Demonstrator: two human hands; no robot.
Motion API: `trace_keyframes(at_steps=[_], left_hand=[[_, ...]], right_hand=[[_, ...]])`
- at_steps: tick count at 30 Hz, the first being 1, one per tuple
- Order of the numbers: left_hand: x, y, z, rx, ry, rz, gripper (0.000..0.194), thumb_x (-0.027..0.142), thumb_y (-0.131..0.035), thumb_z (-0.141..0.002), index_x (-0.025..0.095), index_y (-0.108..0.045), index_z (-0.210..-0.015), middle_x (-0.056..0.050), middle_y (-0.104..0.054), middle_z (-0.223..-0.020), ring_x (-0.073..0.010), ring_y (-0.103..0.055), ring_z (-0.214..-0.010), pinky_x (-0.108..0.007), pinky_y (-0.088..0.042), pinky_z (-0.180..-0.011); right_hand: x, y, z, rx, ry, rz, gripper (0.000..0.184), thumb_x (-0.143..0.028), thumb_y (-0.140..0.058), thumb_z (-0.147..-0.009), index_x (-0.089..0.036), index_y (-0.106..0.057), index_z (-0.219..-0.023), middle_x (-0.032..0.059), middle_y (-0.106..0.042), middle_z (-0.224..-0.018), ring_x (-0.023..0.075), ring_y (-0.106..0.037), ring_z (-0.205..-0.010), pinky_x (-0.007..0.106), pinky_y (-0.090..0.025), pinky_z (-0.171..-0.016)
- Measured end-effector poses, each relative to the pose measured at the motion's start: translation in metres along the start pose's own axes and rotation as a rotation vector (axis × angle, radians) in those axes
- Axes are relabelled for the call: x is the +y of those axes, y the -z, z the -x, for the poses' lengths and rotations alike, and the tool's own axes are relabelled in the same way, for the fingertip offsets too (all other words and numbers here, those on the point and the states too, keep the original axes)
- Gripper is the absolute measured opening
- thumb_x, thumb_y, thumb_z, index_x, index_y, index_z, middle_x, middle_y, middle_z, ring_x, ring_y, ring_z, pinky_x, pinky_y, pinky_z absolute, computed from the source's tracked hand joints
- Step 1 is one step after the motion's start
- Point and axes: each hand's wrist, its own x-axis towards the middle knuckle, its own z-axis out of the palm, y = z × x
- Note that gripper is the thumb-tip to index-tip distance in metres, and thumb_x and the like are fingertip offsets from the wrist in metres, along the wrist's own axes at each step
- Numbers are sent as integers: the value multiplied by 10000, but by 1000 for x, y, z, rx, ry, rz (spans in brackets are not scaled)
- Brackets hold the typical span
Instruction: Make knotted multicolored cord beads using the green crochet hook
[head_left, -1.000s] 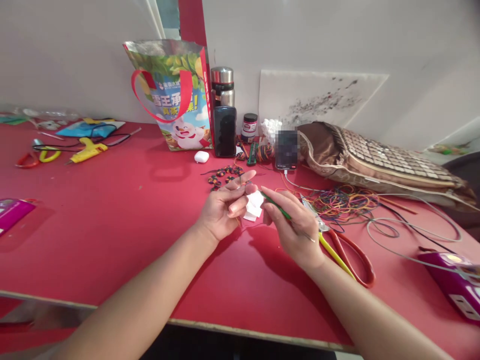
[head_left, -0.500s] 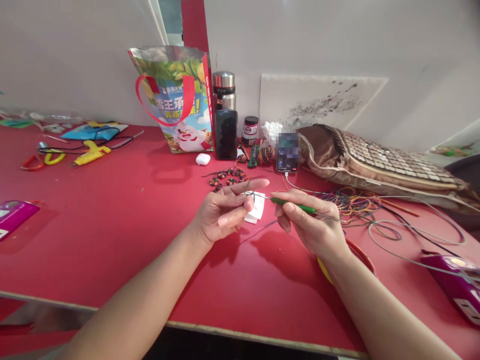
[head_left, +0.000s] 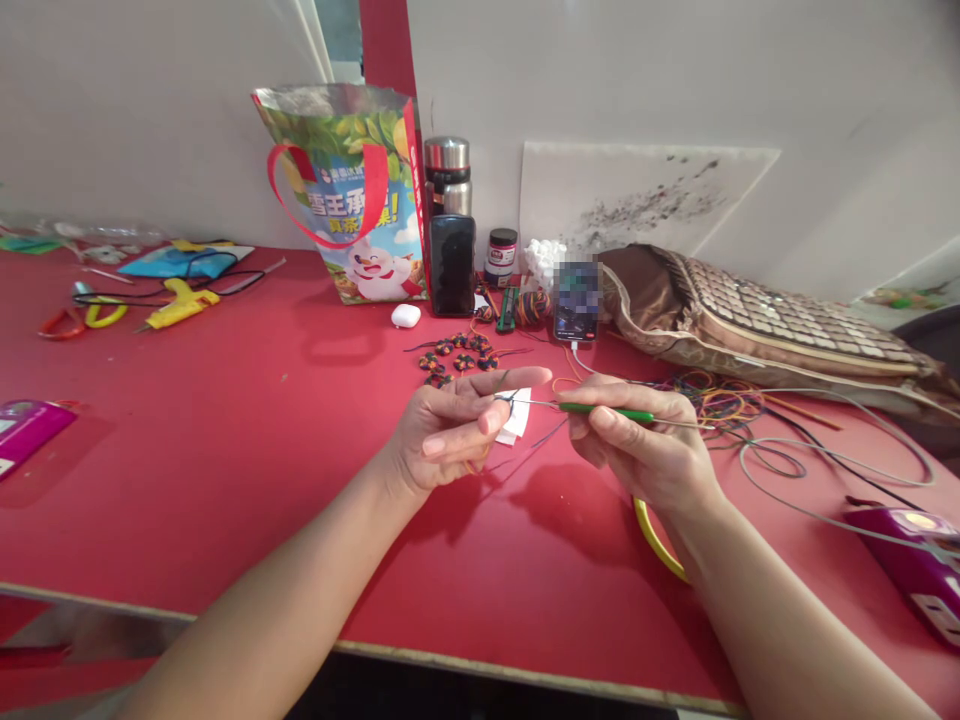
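Note:
My right hand [head_left: 654, 455] grips a green-handled crochet hook [head_left: 609, 411] between thumb and fingers, its thin metal shaft pointing left. The shaft's tip reaches to a small loop of dark yarn [head_left: 510, 401] at my left fingertips. My left hand [head_left: 439, 425] pinches this yarn with thumb and finger, while the index finger stretches out above. A purple-blue strand [head_left: 546, 437] hangs between the hands. Beneath and behind the fingertips lies a folded white paper [head_left: 515, 425]. Several small dark multicoloured yarn pieces [head_left: 461, 352] sit just beyond the left hand.
Tangled yarn [head_left: 716, 395] and a grey cable [head_left: 787, 500] lie at right, near a patterned bag [head_left: 772, 310]. Yellow-handled scissors [head_left: 656, 545] are partly under my right wrist. Behind stand a shopping bag [head_left: 360, 220], a black phone [head_left: 453, 265] and a lit phone [head_left: 576, 305]. A glue gun [head_left: 180, 303] lies left.
My right hand has shifted right and slightly down with the crochet hook, drawing it away from the left fingers. My left hand stays nearly in place, its index finger a little further out.

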Motion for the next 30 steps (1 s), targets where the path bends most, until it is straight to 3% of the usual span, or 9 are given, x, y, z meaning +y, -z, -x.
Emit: trace_keyframes(at_steps=[5,15,21,30], left_hand=[[-2,3,1,8,7,-8,604,82,-621,-754,81,-665,-1356,-28,-660,-607,27,-125,-202,-178,-99,-237],[-3,4,1,-9,10,-42,538,85,-580,-710,90,-734,-1226,-12,-643,-564,33,-53,-208,-164,-47,-239],[-3,2,2,49,19,-74,648,58,-502,-771,114,-625,-1405,-15,-638,-530,-8,-143,-186,-173,-77,-239],[-6,0,0,-92,66,0,492,27,-512,-775,54,-742,-1209,-66,-692,-596,9,-161,-185,-147,-87,-224]], right_hand=[[-2,0,-2,-1,-13,-26,201,-384,-840,-806,-237,-860,-941,41,-651,-651,114,-507,-463,264,-396,-398],[-7,-2,-3,13,-36,-92,180,-359,-861,-777,-234,-864,-905,38,-653,-611,93,-481,-433,238,-369,-378],[-3,0,-2,0,-49,-118,163,-355,-851,-784,-242,-863,-901,41,-651,-626,96,-481,-447,233,-373,-376],[-3,2,-3,-52,-90,-216,157,-349,-856,-766,-225,-864,-862,28,-607,-584,78,-447,-400,201,-290,-333]])
